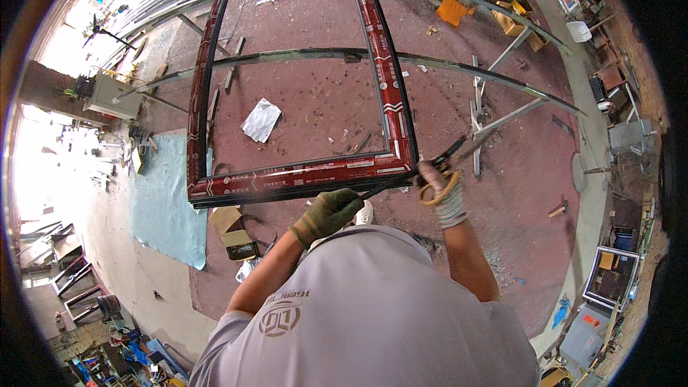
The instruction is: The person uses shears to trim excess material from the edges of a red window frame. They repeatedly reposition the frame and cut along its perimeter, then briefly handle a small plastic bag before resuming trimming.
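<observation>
frame (301, 175): red, white print | left glove (330, 211): green | scissors (438, 185): orange handles

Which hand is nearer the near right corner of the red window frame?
Right. The right hand, holding scissors, is just beside the frame's near right corner; the left hand sits under the bottom rail, farther left.

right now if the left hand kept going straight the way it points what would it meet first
The gloved left hand points up and to the right along a thin black strip. Straight on, it would likely first meet the near rail of the red-wrapped window frame close above its fingertips, though depth is unclear.
</observation>
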A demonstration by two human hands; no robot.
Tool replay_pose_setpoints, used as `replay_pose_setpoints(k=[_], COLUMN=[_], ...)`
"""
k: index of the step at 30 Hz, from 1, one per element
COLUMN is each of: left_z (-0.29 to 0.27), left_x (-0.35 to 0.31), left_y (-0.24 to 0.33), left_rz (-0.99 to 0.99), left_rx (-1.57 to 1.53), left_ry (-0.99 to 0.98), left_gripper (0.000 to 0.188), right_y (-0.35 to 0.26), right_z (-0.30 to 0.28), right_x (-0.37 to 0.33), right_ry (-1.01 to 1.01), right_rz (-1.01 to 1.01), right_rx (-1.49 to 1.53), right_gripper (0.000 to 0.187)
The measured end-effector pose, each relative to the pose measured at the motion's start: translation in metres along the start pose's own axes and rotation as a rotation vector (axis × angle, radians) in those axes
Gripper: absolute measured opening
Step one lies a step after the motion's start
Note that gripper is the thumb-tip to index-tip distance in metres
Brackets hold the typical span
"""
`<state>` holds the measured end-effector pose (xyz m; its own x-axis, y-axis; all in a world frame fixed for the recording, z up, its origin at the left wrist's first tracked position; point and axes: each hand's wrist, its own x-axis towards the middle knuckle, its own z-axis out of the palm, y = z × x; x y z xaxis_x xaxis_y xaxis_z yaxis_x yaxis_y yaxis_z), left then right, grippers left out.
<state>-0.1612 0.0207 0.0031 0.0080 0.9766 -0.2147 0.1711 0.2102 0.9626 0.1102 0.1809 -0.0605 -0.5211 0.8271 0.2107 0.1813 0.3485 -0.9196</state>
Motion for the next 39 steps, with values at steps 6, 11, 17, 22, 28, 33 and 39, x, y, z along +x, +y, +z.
replay_pose_setpoints(k=[6,11,17,22,28,33,39], left_z=[-0.009,0.005,0.026,0.040,0.034,0.024,-0.035], left_x=[0.001,0.018,0.075,0.108,0.118,0.093,0.023], left_y=[-0.025,-0.043,-0.033,-0.035,-0.045,-0.050,-0.088], left_rz=[0.043,0.234,0.510,0.107,0.122,0.317,0.239], left_rx=[0.063,0.603,0.727,0.808,0.939,0.948,1.008], left_ry=[0.010,0.107,0.286,0.271,0.198,0.361,0.218], left_gripper=[0.016,0.018,0.045,0.072,0.058,0.051,0.044], right_y=[0.023,0.059,0.061,0.052,0.039,0.008,-0.002], right_z=[-0.085,-0.116,-0.124,-0.143,-0.138,-0.119,-0.079], right_x=[0.001,-0.002,-0.011,-0.045,-0.064,-0.054,-0.024], right_ry=[0.494,0.405,0.249,0.239,0.599,0.763,0.591], right_rz=[0.286,0.047,0.153,-0.600,0.027,0.101,0.227], right_rx=[0.207,-0.229,-0.133,-1.124,-0.063,0.151,0.160], right_gripper=[0.031,0.048,0.046,0.045,0.035,0.033,0.023])
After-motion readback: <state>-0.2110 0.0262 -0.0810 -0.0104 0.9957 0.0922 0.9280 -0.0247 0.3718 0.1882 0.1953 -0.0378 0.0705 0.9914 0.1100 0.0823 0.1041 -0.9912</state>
